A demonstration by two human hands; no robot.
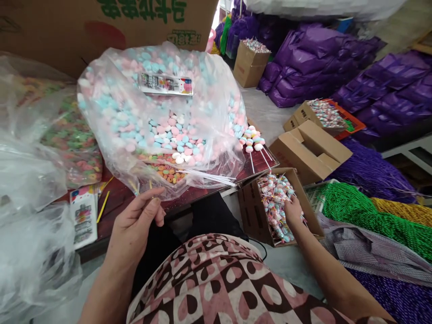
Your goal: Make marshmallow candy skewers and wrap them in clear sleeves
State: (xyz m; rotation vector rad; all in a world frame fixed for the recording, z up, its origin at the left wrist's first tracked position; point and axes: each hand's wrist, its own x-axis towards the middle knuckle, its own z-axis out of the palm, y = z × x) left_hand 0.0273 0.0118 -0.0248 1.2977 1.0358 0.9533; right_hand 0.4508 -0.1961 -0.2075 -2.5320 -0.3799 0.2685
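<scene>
My left hand [141,216] is raised in front of the table's near edge, thumb and forefinger pinched together. What they hold, if anything, is too small to make out; a thin yellow bit shows just beyond them. Down at the right, my right hand [293,209] reaches into a cardboard box [253,211] of wrapped marshmallow sticks [275,198], its fingers largely hidden. A large clear bag [216,112] of pink, blue and white marshmallows [182,139] lies open on the table. White sticks [212,176] lie at its mouth, and a few unwrapped marshmallow skewers [251,139] rest at the table's right corner.
Bags of ring-shaped candy [70,135] and a packet of printed wrappers [83,220] with a yellow strip [103,207] are at left. Rightward are an open carton [310,150], green beaded strands [357,216] and stacked purple bags [313,63]. A big carton [67,31] stands behind.
</scene>
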